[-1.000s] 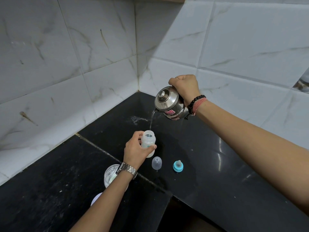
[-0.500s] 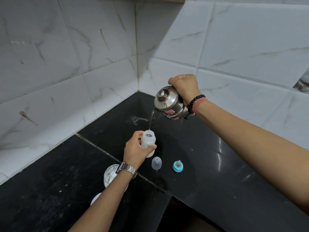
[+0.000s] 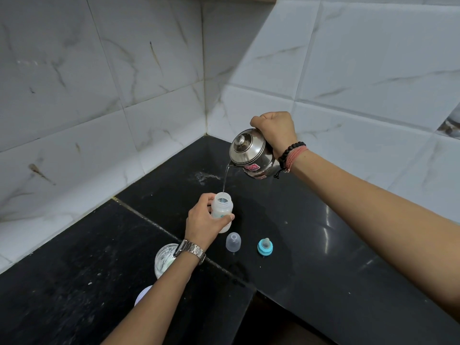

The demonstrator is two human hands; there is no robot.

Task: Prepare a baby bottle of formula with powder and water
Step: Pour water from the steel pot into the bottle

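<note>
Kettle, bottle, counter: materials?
Kettle: polished metal, likely stainless steel; mirror reflections on lid and body. Bottle: translucent milky plastic, it seems; the contents show through its wall. Counter: glossy black stone, perhaps granite; speckled, with sharp light glints.

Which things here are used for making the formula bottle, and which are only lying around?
In use:
- baby bottle, held by left hand
- steel kettle, tilted by right hand
- teat ring
- clear cap
- powder container

Lying about:
- white object, half hidden under the left arm
</note>
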